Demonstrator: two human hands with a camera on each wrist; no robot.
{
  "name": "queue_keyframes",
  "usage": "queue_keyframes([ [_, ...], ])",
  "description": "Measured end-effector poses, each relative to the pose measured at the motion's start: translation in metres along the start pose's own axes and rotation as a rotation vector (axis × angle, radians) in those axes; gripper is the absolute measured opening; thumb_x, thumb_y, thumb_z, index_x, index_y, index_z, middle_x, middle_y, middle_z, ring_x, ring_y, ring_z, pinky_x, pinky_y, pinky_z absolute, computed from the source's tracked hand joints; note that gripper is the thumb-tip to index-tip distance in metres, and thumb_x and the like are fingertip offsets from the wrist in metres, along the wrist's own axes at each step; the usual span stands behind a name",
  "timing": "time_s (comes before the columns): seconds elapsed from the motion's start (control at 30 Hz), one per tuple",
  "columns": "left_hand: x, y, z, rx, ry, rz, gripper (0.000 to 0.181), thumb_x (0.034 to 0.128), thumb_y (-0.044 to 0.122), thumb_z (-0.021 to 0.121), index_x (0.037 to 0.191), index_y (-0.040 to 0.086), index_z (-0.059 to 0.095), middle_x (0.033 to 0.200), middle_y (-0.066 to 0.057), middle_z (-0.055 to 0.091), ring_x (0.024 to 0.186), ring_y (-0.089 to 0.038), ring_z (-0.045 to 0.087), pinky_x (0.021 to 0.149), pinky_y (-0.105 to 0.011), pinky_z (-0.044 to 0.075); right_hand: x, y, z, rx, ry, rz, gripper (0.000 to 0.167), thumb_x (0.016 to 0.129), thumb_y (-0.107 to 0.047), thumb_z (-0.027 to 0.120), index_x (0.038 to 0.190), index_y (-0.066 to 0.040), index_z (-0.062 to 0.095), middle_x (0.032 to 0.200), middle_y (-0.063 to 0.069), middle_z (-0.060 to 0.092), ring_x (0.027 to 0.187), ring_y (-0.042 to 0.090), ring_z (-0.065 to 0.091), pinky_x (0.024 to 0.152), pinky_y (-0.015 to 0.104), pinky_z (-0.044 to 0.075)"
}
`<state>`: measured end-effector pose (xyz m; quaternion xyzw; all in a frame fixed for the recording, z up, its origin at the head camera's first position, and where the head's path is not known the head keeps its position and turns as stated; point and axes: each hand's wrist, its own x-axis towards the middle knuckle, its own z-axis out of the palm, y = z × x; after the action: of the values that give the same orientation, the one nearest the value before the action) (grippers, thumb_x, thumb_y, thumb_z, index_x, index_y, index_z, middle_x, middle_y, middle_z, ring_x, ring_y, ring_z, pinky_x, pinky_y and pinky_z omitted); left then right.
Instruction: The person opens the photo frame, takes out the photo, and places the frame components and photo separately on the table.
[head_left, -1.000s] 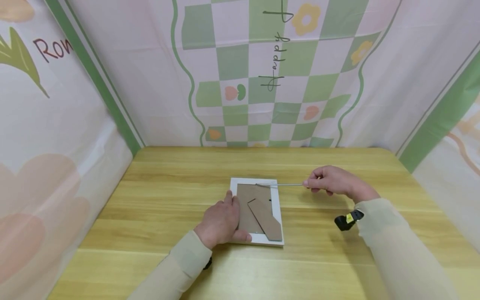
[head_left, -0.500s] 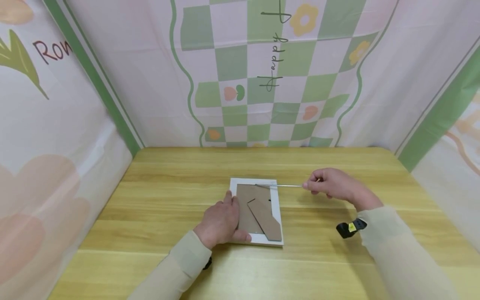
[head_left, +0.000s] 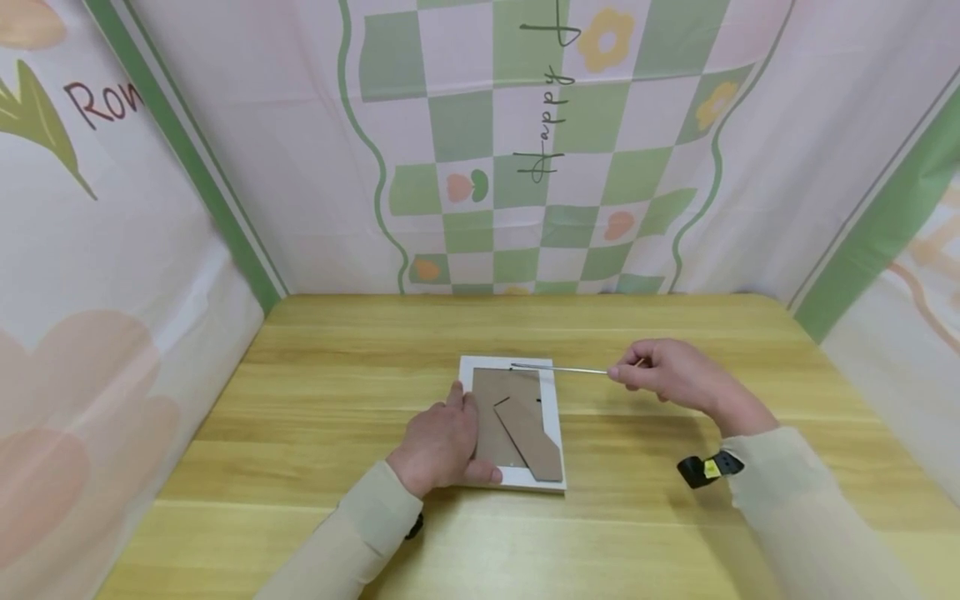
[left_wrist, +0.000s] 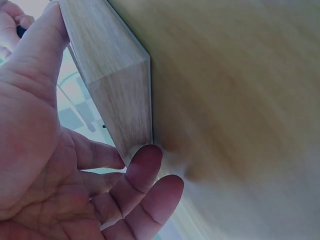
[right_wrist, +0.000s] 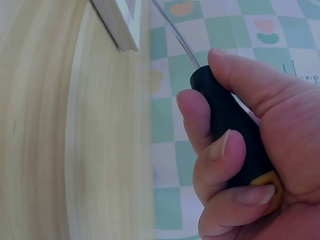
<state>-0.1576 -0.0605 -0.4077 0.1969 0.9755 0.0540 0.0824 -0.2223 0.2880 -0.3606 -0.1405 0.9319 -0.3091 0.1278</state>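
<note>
A white-edged picture frame (head_left: 550,412) lies face down on the table, showing its brown backing board (head_left: 491,383) and slanted stand flap (head_left: 534,442). My left hand (head_left: 438,446) holds its near left corner, thumb on the near edge and fingers along the left side. In the left wrist view, curled fingertips touch the frame's wood-grained side (left_wrist: 117,95). My right hand (head_left: 667,371) grips a screwdriver (right_wrist: 230,130) by its dark handle with a yellow end. The thin metal shaft (head_left: 573,369) reaches left over the frame's far edge, its tip by a small dark tab (head_left: 511,369).
The wooden table (head_left: 337,358) extends around the frame on every side. Patterned cloth (head_left: 517,192) hangs behind it and at both sides. Another dark tab (head_left: 538,401) sits at the backing's right edge. A black wrist strap (head_left: 708,469) hangs below my right sleeve.
The screwdriver tip has risen slightly off the backing's far edge, and the dark tab now shows below it. My right wrist has shifted slightly right and nearer. The left hand stays put.
</note>
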Motion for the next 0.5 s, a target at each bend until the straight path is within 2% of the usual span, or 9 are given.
queue_keyframes([
  [0.2,-0.001,0.002,-0.001,0.011,0.012,-0.006,0.119,0.0748,0.073,0.080,0.152,-0.008,0.043,0.160,-0.031,0.038,0.105,-0.037,0.071,0.066,-0.041,0.061,-0.003,-0.001,0.004,-0.004,0.038,-0.008,0.039,0.101,-0.051,0.065,0.106,-0.013,0.072,0.094,0.005,0.070,0.073,0.021,0.058,0.059,0.031,0.050],
  [0.33,0.000,0.003,0.001,0.014,0.027,-0.021,0.118,0.0736,0.076,0.079,0.149,-0.009,0.046,0.158,-0.033,0.041,0.096,-0.036,0.073,0.063,-0.041,0.060,-0.005,-0.003,0.008,-0.003,0.059,-0.014,0.039,0.101,-0.051,0.065,0.107,-0.013,0.073,0.094,0.003,0.070,0.079,0.024,0.061,0.062,0.031,0.052],
  [0.5,0.000,0.006,0.002,0.052,0.039,-0.040,0.120,0.0728,0.081,0.076,0.146,-0.010,0.049,0.155,-0.034,0.044,0.084,-0.034,0.073,0.059,-0.040,0.059,-0.007,-0.005,0.013,-0.034,0.083,-0.041,0.040,0.102,-0.049,0.064,0.109,-0.011,0.074,0.091,0.005,0.069,0.072,0.020,0.060,0.059,0.031,0.051],
])
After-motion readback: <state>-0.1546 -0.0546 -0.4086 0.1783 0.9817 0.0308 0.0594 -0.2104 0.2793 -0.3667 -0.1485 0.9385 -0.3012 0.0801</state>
